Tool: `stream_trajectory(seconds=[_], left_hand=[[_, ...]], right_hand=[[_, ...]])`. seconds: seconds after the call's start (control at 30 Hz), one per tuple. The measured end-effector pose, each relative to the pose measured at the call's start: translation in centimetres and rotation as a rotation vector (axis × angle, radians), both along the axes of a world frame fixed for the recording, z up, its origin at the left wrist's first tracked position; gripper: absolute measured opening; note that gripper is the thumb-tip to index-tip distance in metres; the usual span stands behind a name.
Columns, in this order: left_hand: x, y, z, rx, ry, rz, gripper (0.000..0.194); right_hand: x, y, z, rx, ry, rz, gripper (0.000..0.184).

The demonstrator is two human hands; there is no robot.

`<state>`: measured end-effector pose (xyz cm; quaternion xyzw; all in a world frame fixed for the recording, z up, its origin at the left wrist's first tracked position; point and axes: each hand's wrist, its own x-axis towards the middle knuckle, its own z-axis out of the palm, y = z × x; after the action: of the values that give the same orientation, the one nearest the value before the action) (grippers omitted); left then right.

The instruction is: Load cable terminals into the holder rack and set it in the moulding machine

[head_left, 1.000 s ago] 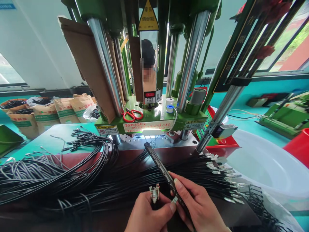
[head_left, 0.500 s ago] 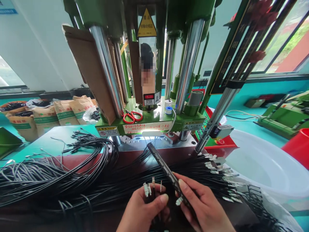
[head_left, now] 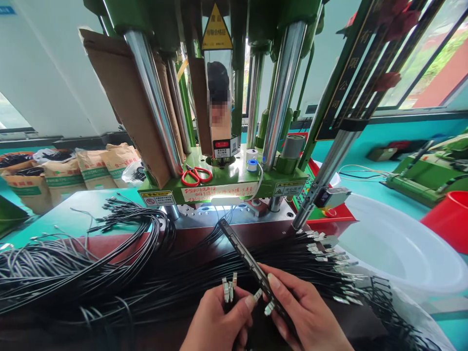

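My left hand (head_left: 219, 321) is closed around a small bunch of black wires whose silver metal terminals (head_left: 228, 287) stick up above the fingers; thumb and forefinger pinch one terminal toward the right hand. My right hand (head_left: 303, 312) grips a long, narrow black bar-shaped fixture (head_left: 243, 256) that slants up and left toward the machine. One terminal tip (head_left: 269, 307) sits against the fixture beside my right thumb. Both hands are over a thick pile of black wires (head_left: 109, 273) spread across the bench.
A green vertical press (head_left: 226, 180) with chrome columns stands just behind, red scissors (head_left: 193, 175) and a tape roll (head_left: 251, 165) on its base. A white tub (head_left: 402, 243) and red bin (head_left: 449, 214) sit right. Brown sacks (head_left: 73, 170) lie at the left.
My left hand's fingers shifted, regrouping the terminals and bringing one terminal across to the fixture. The right hand and fixture have stayed almost where they were. The view shifted slightly.
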<state>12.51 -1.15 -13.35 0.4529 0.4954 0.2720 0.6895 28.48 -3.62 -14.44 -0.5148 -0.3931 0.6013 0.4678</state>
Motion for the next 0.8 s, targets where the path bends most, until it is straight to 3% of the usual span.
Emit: stream_trajectory(seconds=[0.27,0.6,0.8], left_hand=[[0.25,0.20,0.72,-0.049,-0.021,-0.003,0.055],[0.11,0.09,0.69,-0.040,-0.066,-0.006,0.046],[-0.16,0.14,0.56,-0.056,-0.147,0.056,0.042]], right_hand=[[-0.19,-0.08,0.10,0.013,-0.021,0.007,0.069],[-0.80,-0.45,0.09,0.039,-0.072,-0.042,0.058],[-0.41,-0.46,0.59,0.030,-0.101,0.014,0.066]])
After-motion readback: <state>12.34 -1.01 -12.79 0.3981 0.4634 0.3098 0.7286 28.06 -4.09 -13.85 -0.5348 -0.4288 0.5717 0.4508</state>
